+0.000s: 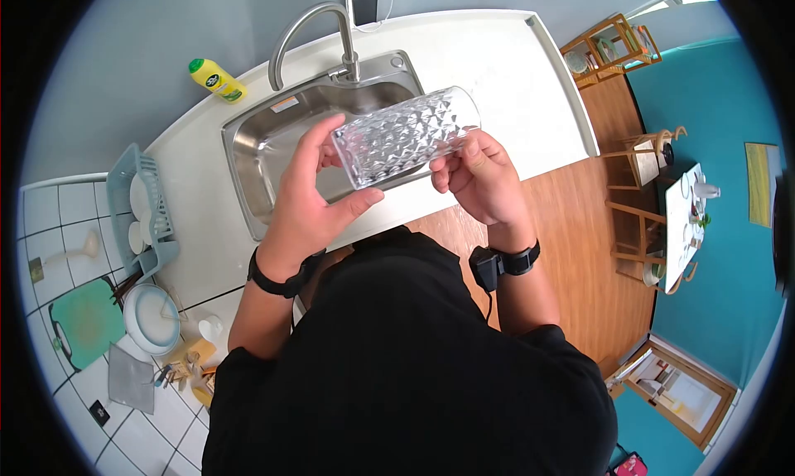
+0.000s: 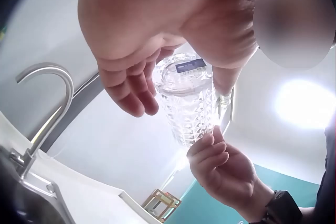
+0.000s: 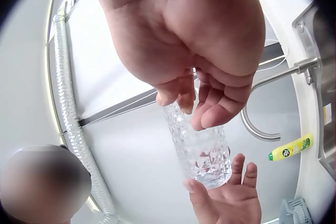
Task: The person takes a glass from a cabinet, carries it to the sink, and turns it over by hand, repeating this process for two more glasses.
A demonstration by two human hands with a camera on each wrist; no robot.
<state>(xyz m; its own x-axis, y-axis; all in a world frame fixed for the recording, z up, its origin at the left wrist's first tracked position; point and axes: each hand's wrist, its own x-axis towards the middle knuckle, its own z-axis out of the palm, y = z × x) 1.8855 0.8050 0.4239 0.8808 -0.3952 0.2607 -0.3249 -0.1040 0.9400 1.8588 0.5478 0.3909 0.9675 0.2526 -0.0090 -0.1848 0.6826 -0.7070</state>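
Observation:
A clear drinking glass [image 1: 407,137] with a diamond-cut pattern lies tilted in the air over the front of the steel sink [image 1: 248,174]. My left hand [image 1: 302,203] spans its base end, thumb on the near side and fingers on the far side. At the other end, the thumb and fingers of my right hand [image 1: 484,178] pinch the glass near its rim. In the left wrist view, a dark label [image 2: 190,66] shows on the thick base. The right wrist view has the left hand [image 3: 231,200] around the base end, thumb against the wall.
A curved faucet [image 1: 310,12] rises behind the sink, and a yellow bottle with a green cap [image 1: 217,80] stands to its left. On the left are a blue dish rack [image 1: 153,203], a green cutting board [image 1: 87,323] and a white bowl [image 1: 153,319]. White countertop [image 1: 513,87] extends rightward.

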